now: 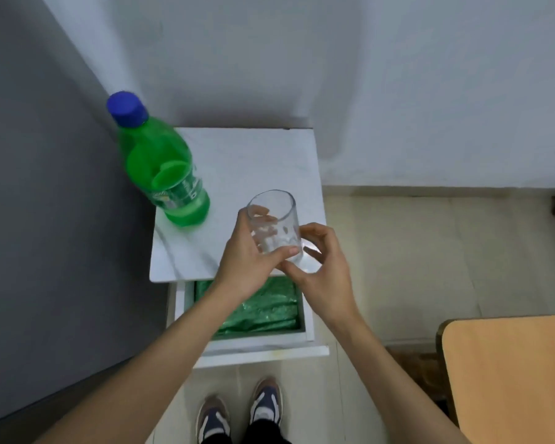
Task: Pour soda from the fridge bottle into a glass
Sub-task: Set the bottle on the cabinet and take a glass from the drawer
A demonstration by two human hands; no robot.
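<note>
The glass (274,224) stands at the front right of the white cabinet (247,161) top, clear and empty, mouth up. The left hand (249,262) wraps around its lower half, thumb across the front near the base, fingers curled behind. The right hand (322,264) sits against the glass's right side near the base, fingers bent and loosely spread; whether it actually grips the glass cannot be told. The green bottle (169,174) stands upright at the cabinet's back left corner, apart from the glass, its blue cap (127,108) on. Below the cabinet top, an open drawer (306,315) sticks out toward the person, holding shiny green packets (266,309). In front of the drawer, two shoes (241,411) stand on the tiled floor. A wooden table (510,373) corner shows to the cabinet's right.
</note>
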